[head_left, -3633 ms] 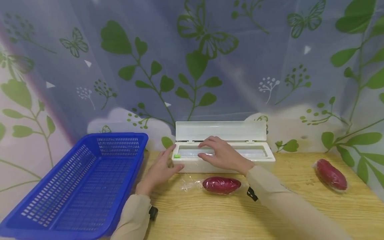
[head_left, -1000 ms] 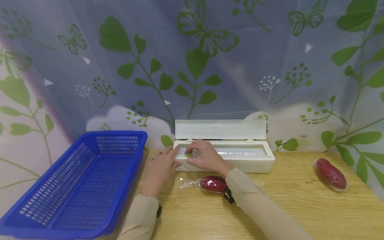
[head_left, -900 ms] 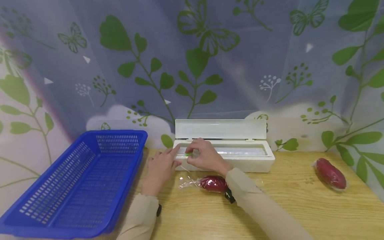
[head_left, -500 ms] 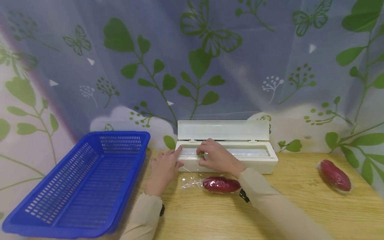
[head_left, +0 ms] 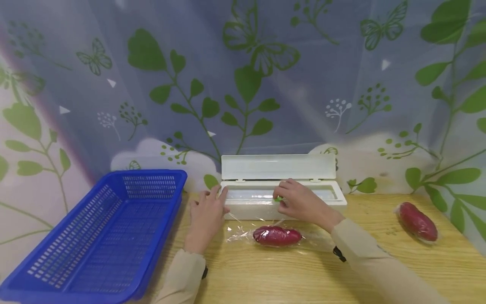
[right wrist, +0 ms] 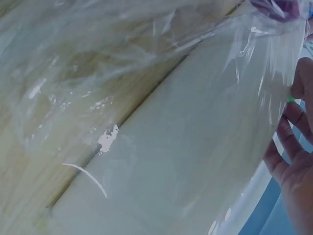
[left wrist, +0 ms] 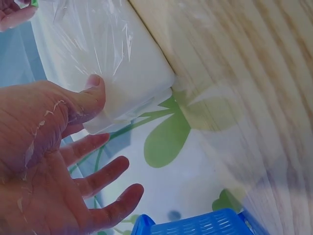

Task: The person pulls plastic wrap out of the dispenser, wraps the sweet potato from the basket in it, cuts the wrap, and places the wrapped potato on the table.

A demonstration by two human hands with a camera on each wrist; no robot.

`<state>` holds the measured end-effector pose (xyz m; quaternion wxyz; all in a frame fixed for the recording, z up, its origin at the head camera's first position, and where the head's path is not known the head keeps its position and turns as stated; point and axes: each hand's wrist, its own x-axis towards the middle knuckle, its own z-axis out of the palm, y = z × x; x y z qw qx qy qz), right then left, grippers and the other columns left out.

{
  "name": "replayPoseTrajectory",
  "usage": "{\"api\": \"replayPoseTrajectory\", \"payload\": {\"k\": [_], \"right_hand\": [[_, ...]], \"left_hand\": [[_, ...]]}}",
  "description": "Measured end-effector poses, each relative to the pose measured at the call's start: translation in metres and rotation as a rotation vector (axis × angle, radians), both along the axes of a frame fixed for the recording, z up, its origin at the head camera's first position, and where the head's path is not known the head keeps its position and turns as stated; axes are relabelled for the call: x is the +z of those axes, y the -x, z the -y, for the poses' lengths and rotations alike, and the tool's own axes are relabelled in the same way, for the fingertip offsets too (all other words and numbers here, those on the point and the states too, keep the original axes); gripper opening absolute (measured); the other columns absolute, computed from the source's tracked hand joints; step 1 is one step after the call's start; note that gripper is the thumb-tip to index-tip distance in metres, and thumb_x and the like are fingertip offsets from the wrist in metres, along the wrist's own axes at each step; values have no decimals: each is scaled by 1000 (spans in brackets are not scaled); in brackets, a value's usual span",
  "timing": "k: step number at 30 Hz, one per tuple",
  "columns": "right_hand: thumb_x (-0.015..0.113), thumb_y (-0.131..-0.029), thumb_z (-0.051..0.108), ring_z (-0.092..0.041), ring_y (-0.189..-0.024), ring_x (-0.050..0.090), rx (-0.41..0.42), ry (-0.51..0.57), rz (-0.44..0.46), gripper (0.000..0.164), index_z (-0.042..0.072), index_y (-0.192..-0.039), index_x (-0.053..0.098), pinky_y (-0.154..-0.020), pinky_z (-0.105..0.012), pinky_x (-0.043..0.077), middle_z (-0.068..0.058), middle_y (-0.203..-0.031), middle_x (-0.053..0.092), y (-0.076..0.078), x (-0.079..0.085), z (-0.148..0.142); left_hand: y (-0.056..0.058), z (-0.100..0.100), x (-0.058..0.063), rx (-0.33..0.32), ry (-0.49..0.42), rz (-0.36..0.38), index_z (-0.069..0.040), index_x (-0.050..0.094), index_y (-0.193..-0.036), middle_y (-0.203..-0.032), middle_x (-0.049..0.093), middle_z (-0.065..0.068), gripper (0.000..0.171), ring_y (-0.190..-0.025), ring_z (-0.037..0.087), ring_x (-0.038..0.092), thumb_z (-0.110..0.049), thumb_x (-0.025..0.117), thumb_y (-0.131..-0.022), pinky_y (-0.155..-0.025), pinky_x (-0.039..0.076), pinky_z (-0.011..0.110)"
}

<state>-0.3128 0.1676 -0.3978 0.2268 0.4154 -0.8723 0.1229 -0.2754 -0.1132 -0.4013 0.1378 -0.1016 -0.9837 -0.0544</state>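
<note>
A white cling film dispenser stands at the back of the table, its lid tipped back. My right hand pinches the small green slide cutter between thumb and fingers, near the middle of the dispenser's front rail. At the left end, my left hand rests on the dispenser with fingers spread. In the left wrist view its thumb presses film against the white front. Clear cling film hangs down the front and spreads over a red sweet potato lying before it.
A blue perforated basket with nothing in it stands on the left, beside my left forearm. Another film-wrapped red sweet potato lies at the table's right. A patterned curtain hangs close behind the dispenser.
My right hand has slid the green cutter rightward along the rail, from near the left end to about the middle. My left hand has stayed at the left end of the dispenser.
</note>
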Motion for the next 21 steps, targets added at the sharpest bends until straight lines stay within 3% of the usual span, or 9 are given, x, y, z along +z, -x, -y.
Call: {"api": "replayPoseTrajectory", "payload": {"k": [6,13,21], "right_hand": [[72,-78,-2,-15,-85,54,-25,-59,-16,25,15,-95,65,-76,-31,51,5,-88,62,-3,3,-2],[68,-79,-2,-18,-84,54,-129,-64,26,25,15,-95,62,-69,-30,47,4,-90,63,-9,2,-30],[69,-80,-3,-16,-82,50,-179,-58,52,24,15,-94,61,-71,-32,45,4,-88,62,-16,2,-63]], "left_hand": [[1,4,-4,-17,-16,-28,-16,50,-150,-153,51,9,60,-128,43,56,-30,70,-95,-100,47,70],[1,3,-1,3,-7,-11,-17,49,-151,-154,50,8,61,-127,41,56,-30,70,-96,-99,48,68],[0,1,-2,-5,-19,-15,-15,49,-150,-153,50,9,58,-125,41,58,-27,69,-97,-98,47,69]]}}
